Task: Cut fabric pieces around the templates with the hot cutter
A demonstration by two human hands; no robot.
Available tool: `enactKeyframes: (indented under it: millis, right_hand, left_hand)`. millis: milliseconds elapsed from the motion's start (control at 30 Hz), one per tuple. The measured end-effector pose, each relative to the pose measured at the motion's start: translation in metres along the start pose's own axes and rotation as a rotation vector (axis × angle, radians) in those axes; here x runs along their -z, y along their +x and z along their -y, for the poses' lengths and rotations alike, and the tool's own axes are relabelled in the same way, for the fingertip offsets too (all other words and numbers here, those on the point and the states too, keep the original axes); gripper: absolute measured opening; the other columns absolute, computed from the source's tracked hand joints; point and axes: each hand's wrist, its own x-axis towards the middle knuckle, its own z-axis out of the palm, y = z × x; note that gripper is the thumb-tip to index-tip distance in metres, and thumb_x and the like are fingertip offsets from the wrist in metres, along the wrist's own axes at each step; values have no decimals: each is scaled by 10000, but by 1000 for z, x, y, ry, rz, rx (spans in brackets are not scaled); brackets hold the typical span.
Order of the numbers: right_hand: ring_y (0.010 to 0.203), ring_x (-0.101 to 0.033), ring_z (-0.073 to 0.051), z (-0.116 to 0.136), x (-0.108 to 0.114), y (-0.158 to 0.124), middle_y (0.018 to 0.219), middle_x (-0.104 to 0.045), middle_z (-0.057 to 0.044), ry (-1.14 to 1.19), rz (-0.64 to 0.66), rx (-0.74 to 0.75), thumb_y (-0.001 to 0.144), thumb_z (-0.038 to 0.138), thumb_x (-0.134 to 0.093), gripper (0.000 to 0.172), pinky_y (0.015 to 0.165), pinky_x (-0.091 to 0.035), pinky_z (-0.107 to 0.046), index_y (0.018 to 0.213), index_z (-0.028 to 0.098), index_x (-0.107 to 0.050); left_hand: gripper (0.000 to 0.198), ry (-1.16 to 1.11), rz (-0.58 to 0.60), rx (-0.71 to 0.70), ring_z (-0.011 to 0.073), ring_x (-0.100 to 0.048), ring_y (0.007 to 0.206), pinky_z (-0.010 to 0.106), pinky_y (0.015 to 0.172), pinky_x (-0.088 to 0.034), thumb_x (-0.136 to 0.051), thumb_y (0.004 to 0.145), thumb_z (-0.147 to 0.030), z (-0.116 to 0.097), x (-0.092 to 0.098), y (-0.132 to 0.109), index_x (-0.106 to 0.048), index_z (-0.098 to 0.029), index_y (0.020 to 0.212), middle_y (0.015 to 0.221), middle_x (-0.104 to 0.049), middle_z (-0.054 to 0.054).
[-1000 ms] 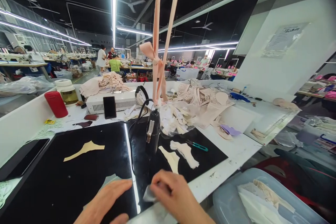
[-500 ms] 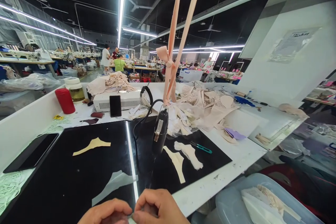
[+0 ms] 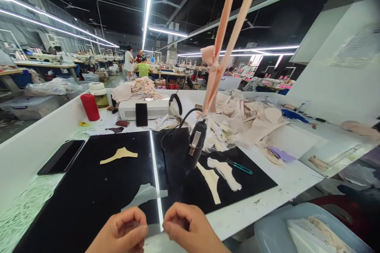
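Observation:
My left hand (image 3: 126, 229) and my right hand (image 3: 190, 227) are side by side at the front edge of the black mat (image 3: 74, 193), fingers curled and thumbs pressed to them. A small pale sheer fabric piece (image 3: 153, 229) shows between the two pinches, mostly hidden by the fingers. Just beyond lies another sheer grey-white cut piece (image 3: 145, 194), partly behind my left hand. A cream curved piece (image 3: 120, 154) lies farther left. To the right are another cream piece (image 3: 210, 182), a white fluffy-edged piece (image 3: 225, 172) and teal thread snips (image 3: 242, 168).
A black corded tool (image 3: 196, 142) hangs over the mat from peach straps (image 3: 218, 61). Fabric pieces (image 3: 246, 112) are heaped behind it. A phone (image 3: 62, 157), a red cylinder (image 3: 90, 106) and a jar (image 3: 99, 95) stand left; a plastic tub (image 3: 273, 225) is at lower right.
The view has swung a little left, so the table things sit farther right. My hands have moved slightly apart and show more of themselves, still pinching.

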Motion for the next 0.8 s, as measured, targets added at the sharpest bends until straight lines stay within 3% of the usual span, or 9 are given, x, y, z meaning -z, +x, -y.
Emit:
enactKeyframes:
  millis: [200, 433, 633, 800]
  right_hand:
    - [543, -376, -103, -17, 11, 2, 608, -480, 51, 44, 15, -40, 865, 455, -642, 266, 519, -295, -228, 811, 195, -655]
    - [473, -408, -92, -35, 16, 1, 573, -470, 55, 116, -42, -140, 802, 615, -703, 419, 512, -366, -236, 730, 204, -659]
    - [378, -312, -56, -45, 12, 4, 501, -435, 64, 210, -20, -233, 735, 789, -676, 623, 408, -254, -222, 603, 208, -495]
    - [381, -241, -33, -40, 9, 2, 476, -357, 93, 290, -2, -312, 679, 838, -688, 690, 400, -201, -203, 583, 217, -404]
  left_hand:
    - [483, -78, -132, -1, 98, -530, 547, 220, 586, -460, -841, 679, -546, -13, -2, -5, -536, -172, 692, 590, -594, -21]
    - [454, -117, -196, -23, 102, -561, 524, 211, 540, -443, -821, 714, -514, -14, 2, -11, -538, -164, 666, 596, -586, -15]
    - [525, -148, -207, -39, 82, -492, 484, 226, 508, -466, -834, 699, -573, -11, 6, -11, -518, -159, 632, 592, -532, -26]
    - [525, -202, -187, -48, 66, -470, 496, 219, 521, -462, -820, 740, -586, -3, 12, -12, -541, -148, 665, 634, -522, -25]
